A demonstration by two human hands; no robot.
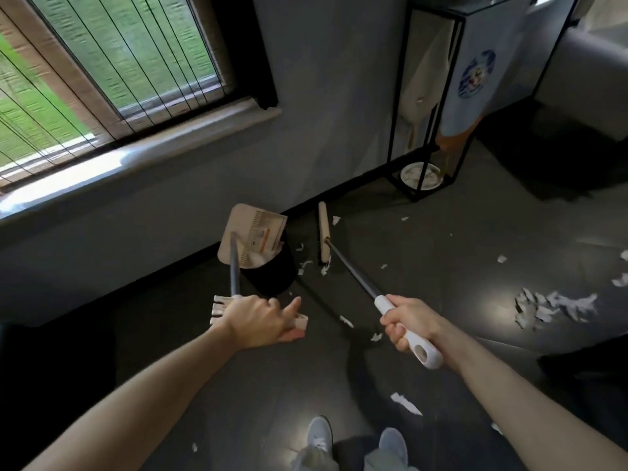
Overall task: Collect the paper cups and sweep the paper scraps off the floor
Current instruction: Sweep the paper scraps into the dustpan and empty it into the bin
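My left hand (pixel 258 319) grips the top handle of a beige dustpan (pixel 249 229), which is tipped over a black bin (pixel 272 270) holding white paper. My right hand (pixel 409 322) is closed on the white grip of a broom, whose beige head (pixel 324 237) rests on the dark floor right of the bin, near the wall. White paper scraps lie around the broom head (pixel 306 265), in a larger heap (pixel 554 305) at the right, and singly near my feet (pixel 404 402). No paper cup is visible outside the bin.
A wall with a window (pixel 112 62) and sill runs along the left. A black metal-frame stand (pixel 438 96) with a white dish (pixel 419 176) at its base stands at the back right. My grey shoes (pixel 319 436) are at the bottom edge.
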